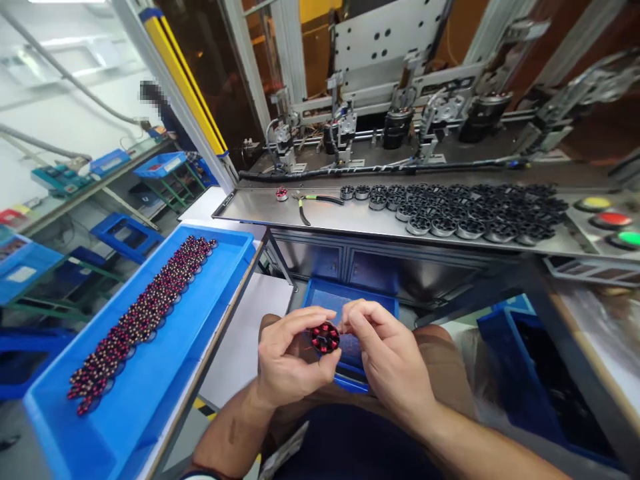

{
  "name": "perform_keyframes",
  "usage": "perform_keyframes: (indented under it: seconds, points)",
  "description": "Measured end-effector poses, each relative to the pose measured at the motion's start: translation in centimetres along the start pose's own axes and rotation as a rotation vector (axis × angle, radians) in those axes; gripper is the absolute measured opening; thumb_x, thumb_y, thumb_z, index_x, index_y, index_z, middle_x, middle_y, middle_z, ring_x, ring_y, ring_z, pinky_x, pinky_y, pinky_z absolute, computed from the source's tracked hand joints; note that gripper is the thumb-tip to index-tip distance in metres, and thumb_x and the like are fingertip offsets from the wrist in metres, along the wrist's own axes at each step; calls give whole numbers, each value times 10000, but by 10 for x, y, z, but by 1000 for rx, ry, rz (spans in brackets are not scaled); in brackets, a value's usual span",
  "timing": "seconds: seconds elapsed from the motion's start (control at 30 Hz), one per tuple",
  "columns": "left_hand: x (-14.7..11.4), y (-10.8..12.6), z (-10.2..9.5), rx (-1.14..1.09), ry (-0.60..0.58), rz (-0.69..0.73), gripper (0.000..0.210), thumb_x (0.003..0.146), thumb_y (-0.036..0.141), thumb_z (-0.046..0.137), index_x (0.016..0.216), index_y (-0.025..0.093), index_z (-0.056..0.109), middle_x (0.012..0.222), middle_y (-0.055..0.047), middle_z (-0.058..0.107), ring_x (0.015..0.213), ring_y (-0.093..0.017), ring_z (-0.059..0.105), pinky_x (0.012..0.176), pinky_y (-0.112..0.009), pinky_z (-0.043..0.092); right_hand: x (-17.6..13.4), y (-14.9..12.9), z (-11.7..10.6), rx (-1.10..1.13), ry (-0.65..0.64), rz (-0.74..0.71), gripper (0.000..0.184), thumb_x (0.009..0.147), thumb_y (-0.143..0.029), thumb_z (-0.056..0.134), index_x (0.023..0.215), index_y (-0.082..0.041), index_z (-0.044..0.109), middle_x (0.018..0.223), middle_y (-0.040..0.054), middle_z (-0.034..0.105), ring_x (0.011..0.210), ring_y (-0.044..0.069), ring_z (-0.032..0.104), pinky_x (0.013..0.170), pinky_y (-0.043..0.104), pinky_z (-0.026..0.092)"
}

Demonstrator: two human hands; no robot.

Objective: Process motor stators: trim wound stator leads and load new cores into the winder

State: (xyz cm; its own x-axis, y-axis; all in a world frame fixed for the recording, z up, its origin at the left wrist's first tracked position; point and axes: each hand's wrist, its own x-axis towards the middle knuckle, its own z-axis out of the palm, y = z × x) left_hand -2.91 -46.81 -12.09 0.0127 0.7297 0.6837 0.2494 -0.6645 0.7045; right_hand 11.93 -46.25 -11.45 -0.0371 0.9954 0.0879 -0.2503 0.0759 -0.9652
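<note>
My left hand (293, 353) grips a round motor stator (325, 338) between thumb and fingers, its black core wound with red wire and facing up. Close at its right side, my right hand (383, 347) is closed in a pinch at the stator's edge. What the pinch holds is too small to make out. Both hands are above my lap. On the metal bench lie green-and-black cutting pliers (305, 199), and left of them one red-wound stator (281, 194). Rows of unwound black stators (470, 207) cover the bench to the right.
At the left, a blue tray (200, 317) holds many red-wound stators (145, 313). Winding machinery (400, 120) stands behind the bench. Yellow, red and green buttons (613, 220) are at the bench's right end. A blue bin (313, 293) sits below my hands. Another person (173, 117) is far left.
</note>
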Motion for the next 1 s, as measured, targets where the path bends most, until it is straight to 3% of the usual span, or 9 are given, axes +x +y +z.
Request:
perform_keyframes:
  seconds: [0.13, 0.3, 0.43, 0.57, 0.77, 1.0]
  points:
    - [-1, -2, -4, 3, 27, -75, 399, 699, 120, 778, 1079, 199, 685, 995, -73, 781, 914, -206, 752, 781, -285, 641, -5, 4, 0, 102, -74, 7, 403, 776, -562, 780, 923, -211, 647, 821, 27, 611, 757, 179, 586, 712, 287, 522]
    - [3, -1, -3, -39, 24, -69, 391, 706, 152, 795, 1080, 194, 690, 1003, -79, 782, 905, -200, 755, 767, -264, 639, -8, -2, -3, 24, -120, -81, 308, 881, -455, 708, 714, -204, 647, 710, 21, 588, 681, 166, 542, 652, 279, 469]
    - [4, 1, -1, -16, -10, -33, 423, 692, 153, 806, 1096, 187, 684, 997, -84, 785, 933, -217, 753, 800, -297, 642, -7, -5, -7, -1, -82, -110, 263, 882, -415, 720, 726, -209, 671, 717, 23, 601, 682, 165, 555, 647, 271, 476]
    - [5, 4, 0, 4, -30, -7, 450, 686, 109, 774, 1117, 192, 675, 1010, -76, 783, 923, -206, 751, 834, -313, 637, -6, -8, -12, 5, -126, -86, 194, 880, -396, 728, 801, -220, 715, 759, 32, 645, 708, 172, 598, 656, 267, 505]
    - [11, 8, 7, 67, -3, 75, 458, 637, 83, 731, 1083, 175, 683, 969, -72, 788, 866, -195, 759, 817, -287, 633, -6, -18, -18, -157, -97, -280, 179, 928, -277, 675, 757, -226, 692, 693, 22, 636, 649, 157, 595, 608, 251, 496]
    - [16, 9, 11, -156, -26, -89, 405, 593, 71, 662, 988, 159, 687, 876, -55, 790, 741, -165, 750, 732, -227, 619, 4, -24, -27, -313, -179, -436, 57, 913, -218, 666, 942, -206, 713, 818, 75, 677, 753, 210, 647, 628, 310, 546]
